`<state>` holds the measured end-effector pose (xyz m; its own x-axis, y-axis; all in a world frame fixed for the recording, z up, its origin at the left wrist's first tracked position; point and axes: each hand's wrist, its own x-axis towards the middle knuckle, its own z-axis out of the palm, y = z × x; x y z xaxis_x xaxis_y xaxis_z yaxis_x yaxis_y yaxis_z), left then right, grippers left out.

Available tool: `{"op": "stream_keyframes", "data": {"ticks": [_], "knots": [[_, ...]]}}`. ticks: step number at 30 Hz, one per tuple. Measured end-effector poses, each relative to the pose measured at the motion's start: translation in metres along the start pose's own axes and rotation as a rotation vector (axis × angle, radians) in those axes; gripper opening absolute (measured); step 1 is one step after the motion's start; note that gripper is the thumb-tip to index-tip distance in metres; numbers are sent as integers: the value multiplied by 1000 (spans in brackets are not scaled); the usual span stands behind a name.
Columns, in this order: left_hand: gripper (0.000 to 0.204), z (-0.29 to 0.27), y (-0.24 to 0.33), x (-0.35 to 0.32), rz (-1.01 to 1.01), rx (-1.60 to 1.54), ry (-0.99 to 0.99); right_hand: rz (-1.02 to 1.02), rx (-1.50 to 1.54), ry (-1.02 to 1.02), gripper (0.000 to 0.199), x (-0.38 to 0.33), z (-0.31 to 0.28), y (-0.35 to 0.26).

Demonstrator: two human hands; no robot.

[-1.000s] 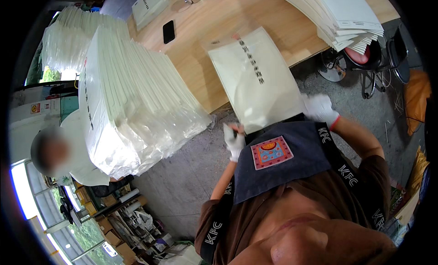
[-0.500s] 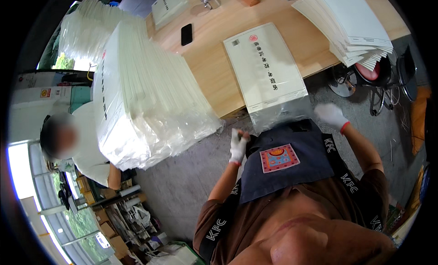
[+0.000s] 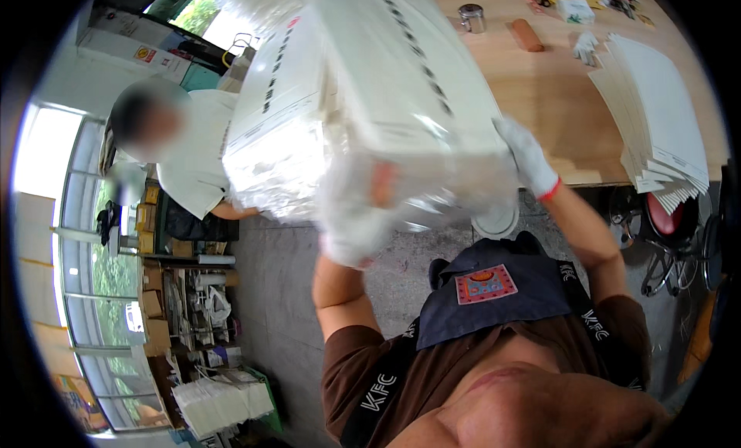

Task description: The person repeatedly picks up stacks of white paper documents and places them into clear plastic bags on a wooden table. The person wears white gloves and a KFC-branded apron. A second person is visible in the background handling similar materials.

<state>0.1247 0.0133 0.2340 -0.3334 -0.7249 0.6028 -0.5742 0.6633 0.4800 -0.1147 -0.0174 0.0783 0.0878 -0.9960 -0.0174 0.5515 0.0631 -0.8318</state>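
A pack of large white envelopes [image 3: 421, 77] in clear plastic, with a dark line of print down its face, is held up in front of me. My left hand [image 3: 355, 220], in a white glove, grips its near left end through the loose plastic; motion smears the fingers. At the pack's right edge, my gloved right hand [image 3: 529, 156] presses its fingers along the side. Just left of this pack and partly behind it is a tall pile of similar wrapped envelopes [image 3: 270, 131]. Where the pack meets the pile, I cannot tell whether they touch.
Right on the wooden table [image 3: 532, 85] lies a fanned stack of white envelopes [image 3: 664, 101]. Beyond are a metal cup [image 3: 472, 18], a brown roll [image 3: 527, 35] and a spare glove [image 3: 585, 48]. A person in white [image 3: 193, 151] stands left; a stool [image 3: 664, 216] stands right.
The wrapped pack has come off the table, up and left toward the pile, with both my hands now on it. The view has swung, and the person at left appears higher.
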Motion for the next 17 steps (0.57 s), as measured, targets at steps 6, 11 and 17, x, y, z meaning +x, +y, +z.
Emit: {"op": "stream_keyframes", "data": {"ticks": [6,11,17], "knots": [[20,-138,-73,57,-327,-168,605,-124,-497,-294,51,122,138,-72],[32,-187,-183,-34,-549,459,173,-5,-806,-435,48,107,188,-83],[59,-46,-264,-171,-562,-389,652,55,-505,-290,36,12,93,-39]]}}
